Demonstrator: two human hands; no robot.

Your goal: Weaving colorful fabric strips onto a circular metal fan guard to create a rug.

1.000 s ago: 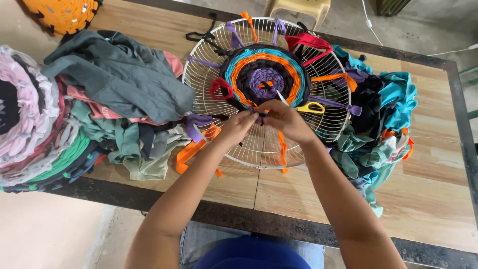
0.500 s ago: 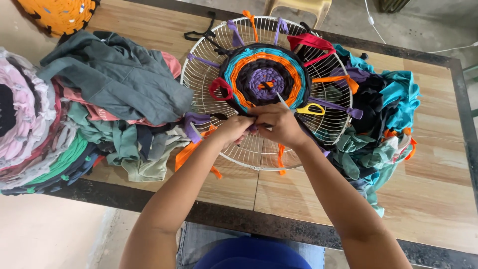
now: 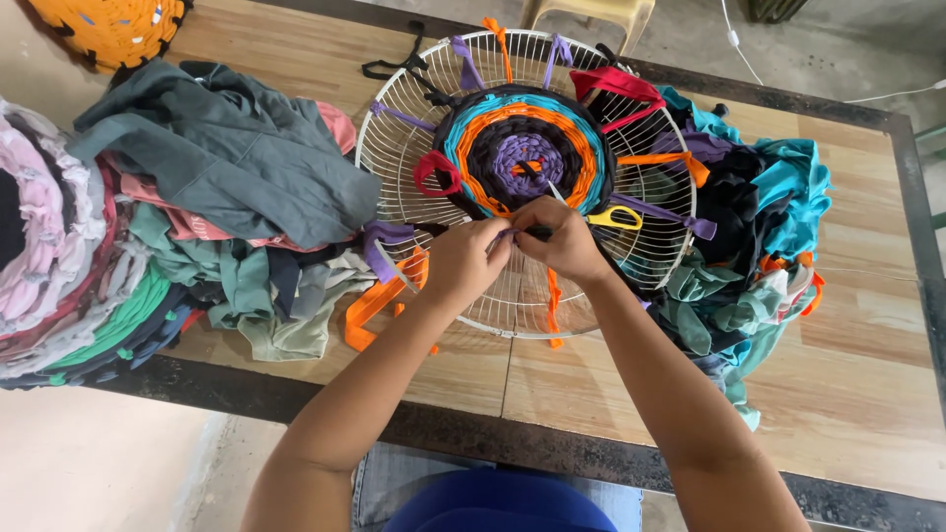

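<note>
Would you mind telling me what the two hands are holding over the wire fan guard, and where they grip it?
Both the left hand and right hand pinch a dark fabric strip between fingertips, at the woven disc's lower edge.

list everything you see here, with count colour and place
table: one, wood with dark metal rim, under all
wire grille: one, white, round, table centre
woven disc: one, purple, black, orange, teal rings, on grille
strip: one, dark, between the hands
clothes pile: one, grey, green, pink, left
scrap pile: one, teal, black, right
coiled mats: stack, pink, green, far left
orange mat: one, top left
left hand: pinching strip
right hand: pinching strip
</note>
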